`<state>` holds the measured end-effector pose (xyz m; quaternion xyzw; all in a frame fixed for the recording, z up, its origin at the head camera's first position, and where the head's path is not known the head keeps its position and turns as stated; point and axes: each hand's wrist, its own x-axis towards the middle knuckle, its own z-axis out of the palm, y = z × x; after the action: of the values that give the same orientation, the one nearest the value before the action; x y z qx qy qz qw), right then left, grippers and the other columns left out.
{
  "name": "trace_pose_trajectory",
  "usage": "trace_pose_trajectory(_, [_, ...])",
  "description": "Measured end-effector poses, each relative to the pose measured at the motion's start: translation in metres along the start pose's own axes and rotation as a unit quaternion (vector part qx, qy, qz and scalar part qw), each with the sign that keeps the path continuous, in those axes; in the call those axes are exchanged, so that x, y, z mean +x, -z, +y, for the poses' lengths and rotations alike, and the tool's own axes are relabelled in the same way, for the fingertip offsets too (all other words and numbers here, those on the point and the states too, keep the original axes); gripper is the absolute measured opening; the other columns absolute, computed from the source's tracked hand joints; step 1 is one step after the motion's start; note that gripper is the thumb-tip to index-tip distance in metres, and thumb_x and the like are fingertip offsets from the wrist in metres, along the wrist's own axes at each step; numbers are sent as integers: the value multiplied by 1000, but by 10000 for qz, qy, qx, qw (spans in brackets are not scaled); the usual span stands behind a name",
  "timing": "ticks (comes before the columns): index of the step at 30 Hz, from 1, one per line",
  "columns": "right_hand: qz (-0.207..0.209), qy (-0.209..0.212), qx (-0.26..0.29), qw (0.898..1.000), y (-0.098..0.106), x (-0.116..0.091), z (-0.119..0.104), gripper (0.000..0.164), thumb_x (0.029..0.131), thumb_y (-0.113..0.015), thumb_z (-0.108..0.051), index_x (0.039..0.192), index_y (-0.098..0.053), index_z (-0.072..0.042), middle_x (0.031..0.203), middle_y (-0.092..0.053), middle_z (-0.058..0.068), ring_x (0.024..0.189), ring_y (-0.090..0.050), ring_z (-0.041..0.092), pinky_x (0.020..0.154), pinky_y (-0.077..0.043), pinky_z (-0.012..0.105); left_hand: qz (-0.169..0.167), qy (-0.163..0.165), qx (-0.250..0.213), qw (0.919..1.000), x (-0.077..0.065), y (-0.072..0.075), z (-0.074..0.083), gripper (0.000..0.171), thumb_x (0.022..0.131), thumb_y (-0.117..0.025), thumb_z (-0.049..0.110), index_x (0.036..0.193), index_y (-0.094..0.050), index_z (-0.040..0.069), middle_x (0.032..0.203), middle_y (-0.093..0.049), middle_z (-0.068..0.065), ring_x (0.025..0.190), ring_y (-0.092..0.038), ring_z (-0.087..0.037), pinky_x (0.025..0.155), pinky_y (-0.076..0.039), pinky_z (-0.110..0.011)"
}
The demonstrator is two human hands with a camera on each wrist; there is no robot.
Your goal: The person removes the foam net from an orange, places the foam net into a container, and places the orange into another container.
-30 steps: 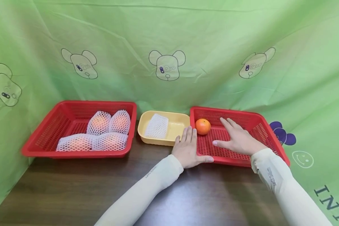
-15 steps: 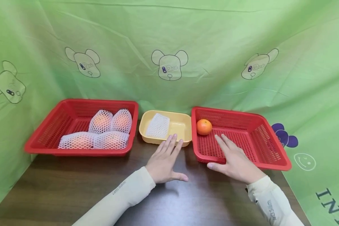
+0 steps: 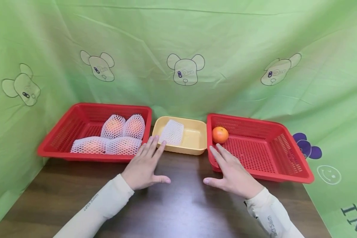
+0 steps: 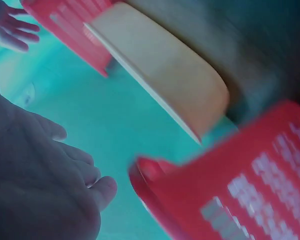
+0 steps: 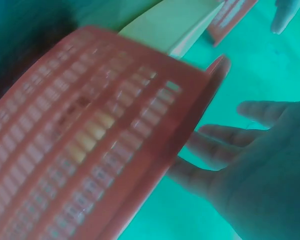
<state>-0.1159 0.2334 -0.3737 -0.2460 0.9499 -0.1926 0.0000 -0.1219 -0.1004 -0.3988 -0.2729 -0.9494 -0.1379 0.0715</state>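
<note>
Head view: we see the orange (image 3: 220,135) just beyond the right hand (image 3: 234,172), farther from the left hand (image 3: 142,167); both hands' fingers spread open, holding nothing.

Got a brown woodgrain surface (image 3: 166,201) with some glare (image 3: 184,215), plus green cartoon-animal sheeting (image 3: 142,29) all along its far and side edges.

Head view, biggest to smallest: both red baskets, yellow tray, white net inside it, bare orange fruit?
1. Left red basket, right red basket: too alike to rank
2. Yellow tray
3. White net
4. Bare orange fruit
</note>
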Motion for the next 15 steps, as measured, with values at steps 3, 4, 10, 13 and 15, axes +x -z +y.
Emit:
trace_pose_trajectory(3, [27,198,13,9998,-6,8,-8,107,82,-71,-67,161,-26,-11,163,-22,22,145,-25,46,112,-24,65,9,213,-21,9998,-5,4,-13,122,74,-75,71,162,-19,7,166,-8,-22,152,-4,-37,118,-16,-57])
trace_pose_trajectory(4, [32,256,12,9997,-8,10,-11,107,82,-72,-66,161,-26,-10,162,-22,23,145,-25,47,112,-24,65,-29,296,-39,9996,-7,5,-17,122,74,-76,71,162,-18,8,166,-7,-21,152,-3,-37,118,-16,-58])
trace_pose_trajectory(10, [71,499,-5,9987,-20,25,-26,107,82,-72,-65,160,-27,-7,161,-22,27,145,-25,46,112,-22,66,-277,633,-87,9976,-15,11,-36,121,75,-77,67,163,-16,10,166,-10,-22,152,-3,-38,117,-15,-60])
trace_pose_trajectory(13, [212,511,-178,9983,-25,33,-33,108,82,-70,-69,159,-29,-6,161,-23,27,146,-25,44,113,-16,67,-451,829,-50,9955,-20,17,-46,121,75,-77,67,163,-16,10,166,-9,-21,152,-2,-38,117,-13,-60])
trace_pose_trajectory(15, [350,498,-277,9978,-28,39,-39,108,81,-70,-69,158,-30,-5,160,-25,28,146,-25,44,114,-13,67,-531,932,-35,9942,-24,22,-53,121,74,-77,68,163,-17,10,166,-7,-21,152,-2,-38,117,-12,-61])
